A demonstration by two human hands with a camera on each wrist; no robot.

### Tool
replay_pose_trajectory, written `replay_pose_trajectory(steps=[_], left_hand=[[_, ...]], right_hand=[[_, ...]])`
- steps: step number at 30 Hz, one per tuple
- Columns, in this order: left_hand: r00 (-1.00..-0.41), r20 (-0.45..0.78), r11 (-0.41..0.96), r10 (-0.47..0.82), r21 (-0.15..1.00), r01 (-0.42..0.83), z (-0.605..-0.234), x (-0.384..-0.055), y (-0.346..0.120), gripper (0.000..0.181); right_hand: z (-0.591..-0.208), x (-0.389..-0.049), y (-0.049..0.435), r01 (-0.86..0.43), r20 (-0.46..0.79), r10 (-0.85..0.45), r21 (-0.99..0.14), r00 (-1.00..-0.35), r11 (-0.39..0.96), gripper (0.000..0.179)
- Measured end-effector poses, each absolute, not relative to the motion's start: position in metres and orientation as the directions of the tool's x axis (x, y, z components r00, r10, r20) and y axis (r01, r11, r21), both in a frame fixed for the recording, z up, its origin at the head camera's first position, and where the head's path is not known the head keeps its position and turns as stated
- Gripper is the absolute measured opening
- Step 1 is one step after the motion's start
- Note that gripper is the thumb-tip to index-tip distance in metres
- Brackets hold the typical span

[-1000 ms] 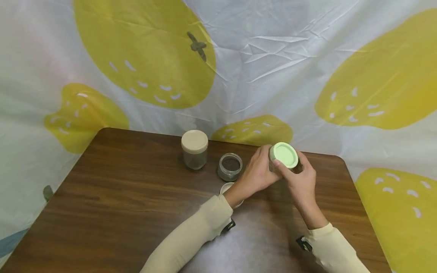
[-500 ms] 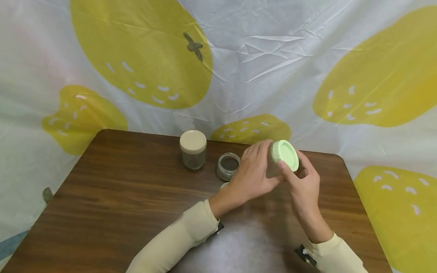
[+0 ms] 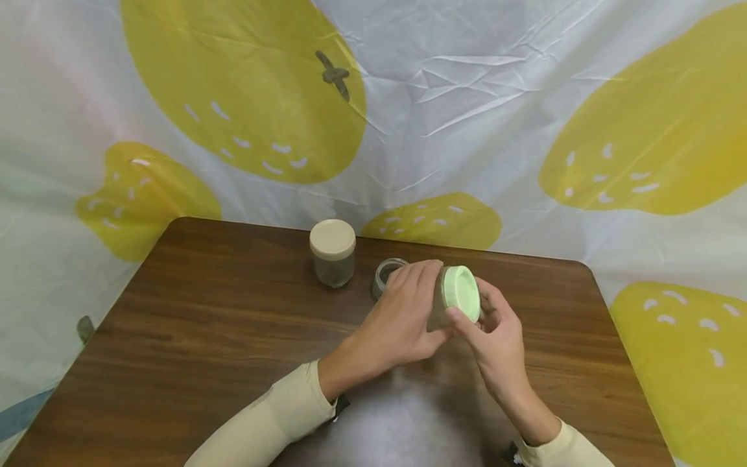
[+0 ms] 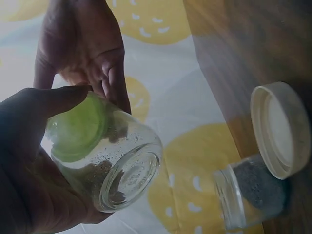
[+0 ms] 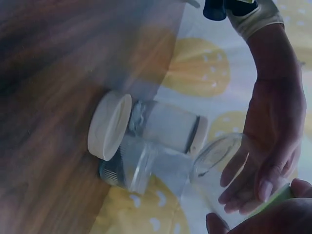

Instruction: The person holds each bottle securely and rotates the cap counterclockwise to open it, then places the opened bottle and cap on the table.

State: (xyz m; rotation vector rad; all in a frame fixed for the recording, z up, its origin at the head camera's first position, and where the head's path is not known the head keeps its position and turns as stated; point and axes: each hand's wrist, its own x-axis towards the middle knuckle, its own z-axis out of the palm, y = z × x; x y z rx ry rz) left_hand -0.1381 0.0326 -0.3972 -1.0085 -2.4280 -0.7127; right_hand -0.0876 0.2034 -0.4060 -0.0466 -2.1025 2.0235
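At four o'clock from the beige-lidded jar (image 3: 333, 250), our left hand (image 3: 392, 321) curls its fingers round the glass jar (image 4: 135, 170); our right hand (image 3: 503, 337) pinches its green lid (image 3: 465, 293). Probably rigid, breakable: we'd cup mid-body.

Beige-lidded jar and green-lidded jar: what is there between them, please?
The head view shows the open jar and the left hand between them; the hand partly covers the open jar.

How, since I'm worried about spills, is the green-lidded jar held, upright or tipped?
Tipped: in the head view, the jar leans, its green lid turned toward the picture's right instead of straight up.
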Motion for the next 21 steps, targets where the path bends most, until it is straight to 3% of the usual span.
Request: replay_pose_trajectory(steps=[11, 14, 17, 21], left_hand=[[-0.695, 0.474, 0.634, 0.541, 0.312, 0.707, -0.419, -0.112, -0.002, 0.084], [-0.701, 0.462, 0.63, 0.543, 0.327, 0.704, -0.427, -0.107, -0.01, 0.086], [-0.711, 0.437, 0.631, 0.552, 0.339, 0.698, -0.431, -0.101, -0.017, 0.087], [-0.72, 0.407, 0.645, 0.562, 0.329, 0.69, -0.436, -0.094, -0.024, 0.088]], right_hand=[[-0.428, -0.072, 0.188, -0.14, 0.154, 0.021, -0.941, -0.988, 0.307, 0.056], [-0.432, -0.068, 0.185, -0.204, 0.228, -0.013, -0.843, -0.974, 0.497, 0.056], [-0.435, -0.064, 0.182, -0.258, 0.302, -0.061, -0.673, -0.951, 0.693, 0.058], [-0.438, -0.062, 0.178, -0.27, 0.31, -0.114, -0.524, -0.944, 0.808, 0.062]])
